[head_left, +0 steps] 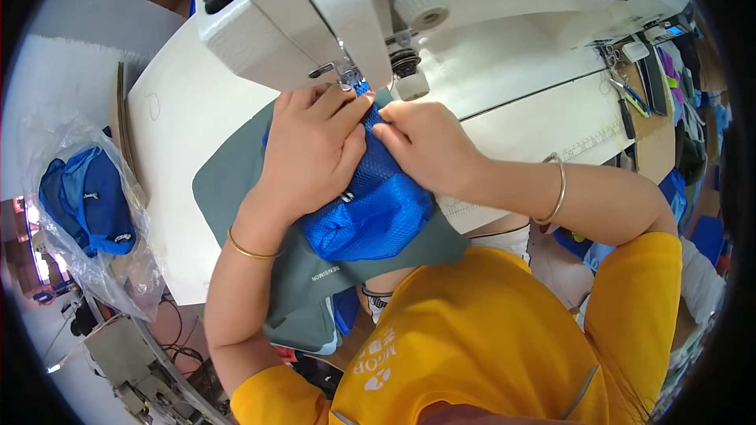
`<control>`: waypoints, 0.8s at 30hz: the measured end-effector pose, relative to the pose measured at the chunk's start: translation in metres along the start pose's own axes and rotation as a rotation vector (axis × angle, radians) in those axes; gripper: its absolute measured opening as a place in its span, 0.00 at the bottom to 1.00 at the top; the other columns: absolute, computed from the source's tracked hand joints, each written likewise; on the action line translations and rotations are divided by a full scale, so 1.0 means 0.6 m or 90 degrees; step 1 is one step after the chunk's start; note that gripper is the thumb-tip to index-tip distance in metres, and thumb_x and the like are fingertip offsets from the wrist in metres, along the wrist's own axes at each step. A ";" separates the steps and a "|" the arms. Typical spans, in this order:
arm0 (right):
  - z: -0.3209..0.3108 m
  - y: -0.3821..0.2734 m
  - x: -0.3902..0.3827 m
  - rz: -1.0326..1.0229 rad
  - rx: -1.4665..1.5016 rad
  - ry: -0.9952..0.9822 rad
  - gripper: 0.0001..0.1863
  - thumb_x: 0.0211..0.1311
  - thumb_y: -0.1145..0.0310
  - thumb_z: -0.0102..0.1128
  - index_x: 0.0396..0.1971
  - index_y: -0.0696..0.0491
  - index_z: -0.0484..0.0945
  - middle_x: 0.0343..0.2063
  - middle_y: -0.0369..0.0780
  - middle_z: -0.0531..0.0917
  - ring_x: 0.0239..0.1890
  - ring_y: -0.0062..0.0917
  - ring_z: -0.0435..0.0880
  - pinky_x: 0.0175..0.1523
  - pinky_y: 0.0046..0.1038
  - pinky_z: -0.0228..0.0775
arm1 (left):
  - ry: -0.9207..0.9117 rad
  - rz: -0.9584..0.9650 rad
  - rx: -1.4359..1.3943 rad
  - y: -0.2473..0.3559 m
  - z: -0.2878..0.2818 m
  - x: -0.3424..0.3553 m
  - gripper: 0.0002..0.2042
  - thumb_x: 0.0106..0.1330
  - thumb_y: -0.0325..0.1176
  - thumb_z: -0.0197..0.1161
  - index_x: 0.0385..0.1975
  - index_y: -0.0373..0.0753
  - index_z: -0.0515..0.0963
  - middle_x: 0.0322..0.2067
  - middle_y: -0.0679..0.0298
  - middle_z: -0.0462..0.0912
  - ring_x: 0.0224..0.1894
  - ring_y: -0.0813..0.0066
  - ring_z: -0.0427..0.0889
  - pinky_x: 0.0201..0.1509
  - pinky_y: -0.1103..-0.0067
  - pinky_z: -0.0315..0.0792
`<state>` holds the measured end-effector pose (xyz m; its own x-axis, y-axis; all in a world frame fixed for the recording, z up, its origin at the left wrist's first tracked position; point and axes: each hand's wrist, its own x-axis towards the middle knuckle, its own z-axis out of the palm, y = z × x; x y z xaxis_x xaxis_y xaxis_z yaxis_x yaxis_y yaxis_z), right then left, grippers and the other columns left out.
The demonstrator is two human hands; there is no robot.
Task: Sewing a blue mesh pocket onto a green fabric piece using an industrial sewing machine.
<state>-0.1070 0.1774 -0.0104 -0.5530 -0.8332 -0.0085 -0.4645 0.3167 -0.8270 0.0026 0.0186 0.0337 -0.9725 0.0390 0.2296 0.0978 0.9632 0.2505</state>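
Note:
A white sewing machine (283,20) stands over a pale worktable (165,126). Blue mesh fabric (378,220) runs up under the presser foot (350,75), bunched at its lower end. My left hand (311,142) lies on the fabric's left side, fingers curled at the foot, gripping it. My right hand (425,142) pinches the narrow strip of the fabric just below and right of the foot. A grey-green piece of fabric (228,173) lies beneath the blue one and hangs over the table's front edge toward my body.
A blue bag (87,197) in clear plastic sits at the left. Scissors (618,90), tools and a cardboard piece (654,157) lie at the right, beside piled coloured fabrics (693,142). A metal frame with cables (134,362) is at the lower left.

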 end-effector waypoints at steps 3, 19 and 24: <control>0.006 -0.005 -0.016 -0.017 -0.035 0.046 0.13 0.67 0.63 0.58 0.26 0.57 0.77 0.24 0.51 0.82 0.31 0.49 0.83 0.39 0.48 0.74 | -0.036 0.036 0.064 0.004 -0.001 -0.003 0.19 0.63 0.31 0.59 0.54 0.40 0.82 0.52 0.58 0.79 0.55 0.54 0.73 0.63 0.62 0.63; -0.014 0.008 0.003 -0.077 0.070 -0.029 0.15 0.69 0.64 0.59 0.25 0.60 0.77 0.20 0.51 0.78 0.22 0.42 0.78 0.29 0.38 0.67 | 0.020 0.016 0.058 0.010 0.023 -0.022 0.20 0.61 0.35 0.62 0.54 0.42 0.83 0.49 0.60 0.80 0.55 0.56 0.73 0.63 0.61 0.63; -0.039 0.012 -0.002 -0.190 -0.300 0.146 0.08 0.61 0.66 0.62 0.26 0.55 0.81 0.34 0.44 0.85 0.45 0.38 0.83 0.45 0.38 0.75 | 0.036 0.028 0.115 0.015 0.031 -0.026 0.20 0.59 0.35 0.63 0.53 0.42 0.83 0.51 0.60 0.79 0.56 0.55 0.72 0.66 0.59 0.62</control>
<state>-0.1258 0.1914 -0.0034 -0.4629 -0.8142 0.3505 -0.8500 0.2955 -0.4362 0.0150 0.0314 0.0149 -0.9539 0.0726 0.2911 0.0960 0.9931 0.0668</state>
